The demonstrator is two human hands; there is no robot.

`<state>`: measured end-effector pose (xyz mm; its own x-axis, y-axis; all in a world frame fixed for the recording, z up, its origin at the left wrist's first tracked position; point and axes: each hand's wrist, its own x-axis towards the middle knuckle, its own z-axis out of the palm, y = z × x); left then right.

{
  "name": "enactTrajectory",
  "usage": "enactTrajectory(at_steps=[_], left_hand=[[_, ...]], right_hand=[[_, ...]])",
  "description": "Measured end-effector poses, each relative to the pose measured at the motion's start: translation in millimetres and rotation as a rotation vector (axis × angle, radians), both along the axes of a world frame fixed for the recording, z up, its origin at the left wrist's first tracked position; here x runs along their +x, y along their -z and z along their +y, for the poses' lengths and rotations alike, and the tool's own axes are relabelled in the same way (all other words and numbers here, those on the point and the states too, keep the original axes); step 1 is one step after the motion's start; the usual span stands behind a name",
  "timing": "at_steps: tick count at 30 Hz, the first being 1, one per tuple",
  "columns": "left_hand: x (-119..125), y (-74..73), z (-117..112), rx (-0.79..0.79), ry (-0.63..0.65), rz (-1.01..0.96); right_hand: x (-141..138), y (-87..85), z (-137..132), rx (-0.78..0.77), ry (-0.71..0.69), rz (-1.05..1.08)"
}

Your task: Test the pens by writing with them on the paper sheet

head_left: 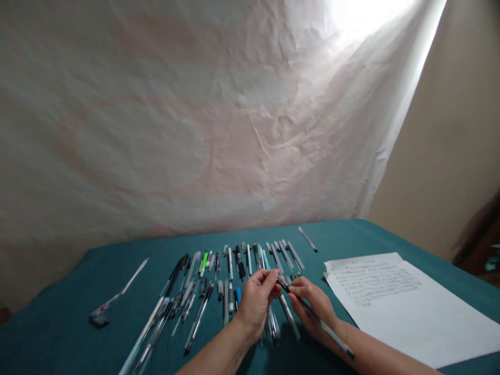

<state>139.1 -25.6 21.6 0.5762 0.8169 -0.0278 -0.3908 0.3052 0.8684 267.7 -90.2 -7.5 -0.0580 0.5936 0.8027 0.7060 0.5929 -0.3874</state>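
Between both hands, above the table, is a slim clear-barrelled pen with dark ends, slanting down to the right. My left hand pinches its upper tip with thumb and forefinger. My right hand grips the barrel just below that, its fingers closed round it. Whether a cap sits on the pinched end is too small to tell. Below and behind the hands lie many other pens, among them a bright green marker, a blue-ended pen and a clear pen with a dark tip. My left hand partly hides some of them.
Handwritten paper sheets lie at the right. One lone pen rests near the far edge. At the left is a thin white strip with a dark end. A pale hanging sheet rises behind the green tablecloth.
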Motion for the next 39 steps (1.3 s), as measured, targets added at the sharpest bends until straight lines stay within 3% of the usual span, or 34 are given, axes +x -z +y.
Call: enactTrajectory(at_steps=[6,10,13,17,21,24,27,30,34,39], left_hand=[[-2.9,1.6,21.9,-0.077,-0.088,-0.048],[-9.2,7.2,45.7,-0.134,-0.284,-0.088],[-11.5,10.6,54.5,-0.079,-0.340,-0.101],[-9.1,14.0,53.1,0.010,-0.381,-0.066],[-7.3,16.2,49.3,0.104,-0.357,-0.009],[-8.2,16.3,46.0,0.201,-0.359,0.054],[-9.9,16.5,40.1,0.359,-0.330,0.178],[-11.0,17.6,33.1,0.514,-0.304,0.294],[-11.9,19.0,27.6,0.597,-0.287,0.378],[-13.6,19.2,28.0,0.616,-0.264,0.417]], right_hand=[[-3.7,-30.7,-1.3,-0.162,-0.007,0.052],[1.2,-51.2,-2.4,-0.230,0.089,0.013],[12.4,-54.9,3.2,-0.377,0.212,-0.064],[26.4,-52.4,8.5,-0.550,0.391,-0.281],[38.0,-48.5,15.1,-0.584,0.465,-0.422],[60.6,-44.1,32.7,-0.573,0.571,-0.384],[98.2,-37.8,57.6,-0.650,0.856,-0.291],[136.5,-28.2,78.0,-0.712,0.991,-0.242],[167.2,-10.4,91.4,-0.819,1.058,-0.189],[178.2,8.9,99.2,-0.916,1.055,-0.142]])
